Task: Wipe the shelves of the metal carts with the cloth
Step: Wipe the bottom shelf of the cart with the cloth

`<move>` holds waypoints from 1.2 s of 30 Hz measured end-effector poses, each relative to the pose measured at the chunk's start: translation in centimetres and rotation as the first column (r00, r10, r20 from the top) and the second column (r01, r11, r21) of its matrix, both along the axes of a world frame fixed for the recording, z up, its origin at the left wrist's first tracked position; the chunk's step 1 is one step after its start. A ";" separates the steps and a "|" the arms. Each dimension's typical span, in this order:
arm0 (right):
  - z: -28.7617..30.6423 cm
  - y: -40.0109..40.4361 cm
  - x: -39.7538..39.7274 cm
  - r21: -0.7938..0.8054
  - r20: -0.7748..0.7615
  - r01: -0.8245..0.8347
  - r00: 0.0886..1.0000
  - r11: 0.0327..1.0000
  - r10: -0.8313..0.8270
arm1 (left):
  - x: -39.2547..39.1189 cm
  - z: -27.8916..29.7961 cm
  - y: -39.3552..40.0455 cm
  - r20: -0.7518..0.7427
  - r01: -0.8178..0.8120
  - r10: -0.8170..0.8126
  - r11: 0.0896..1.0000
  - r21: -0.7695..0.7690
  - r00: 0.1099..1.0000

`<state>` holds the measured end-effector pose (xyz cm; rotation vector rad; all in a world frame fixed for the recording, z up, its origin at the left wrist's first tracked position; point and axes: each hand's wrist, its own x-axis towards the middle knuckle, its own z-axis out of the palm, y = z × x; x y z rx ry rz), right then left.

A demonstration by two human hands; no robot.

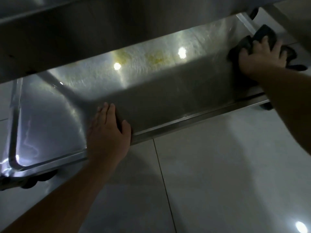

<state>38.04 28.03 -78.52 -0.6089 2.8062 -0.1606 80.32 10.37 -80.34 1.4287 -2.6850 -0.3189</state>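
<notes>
Overhanging upper shelf [117,31] above stained lower shelf [168,91]

Pale tiled floor [218,165] below you.
You look down on glossy tiles split by a dark grout line [164,179] running from centre toward 6 o'clock; a bright light reflection [301,227] glares at 5 o'clock, and broad soft shadows cross the tiles.

I find nothing to read here: no label, brand, number or sign shows on anything in front of me, and the dim, blurred view hides any fine print.
</notes>
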 end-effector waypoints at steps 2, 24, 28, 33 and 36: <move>0.2 -3.2 3.0 -0.003 0.010 -0.048 0.999 0.999 0.048 | 0.0 0.1 -0.1 0.006 0.005 -0.005 1.000 0.011 1.000; -0.1 -10.9 17.2 -0.053 0.026 -0.204 0.978 0.978 0.205 | 17.3 2.2 -11.4 0.208 -0.003 -0.016 0.996 0.091 0.978; -0.6 -14.7 21.3 -0.068 0.030 -0.107 0.994 0.992 0.110 | 17.6 0.3 -10.8 0.131 -0.007 0.002 0.999 0.039 0.991; -0.9 -21.4 31.5 -0.110 -0.016 -0.382 0.924 0.917 0.383 | 17.7 -0.3 -11.2 0.111 -0.011 0.008 1.000 0.025 0.994; -0.5 -24.1 38.7 -0.140 -0.013 -0.695 0.713 0.705 0.701 | 17.6 0.3 -11.2 0.108 0.008 -0.013 0.999 0.045 0.994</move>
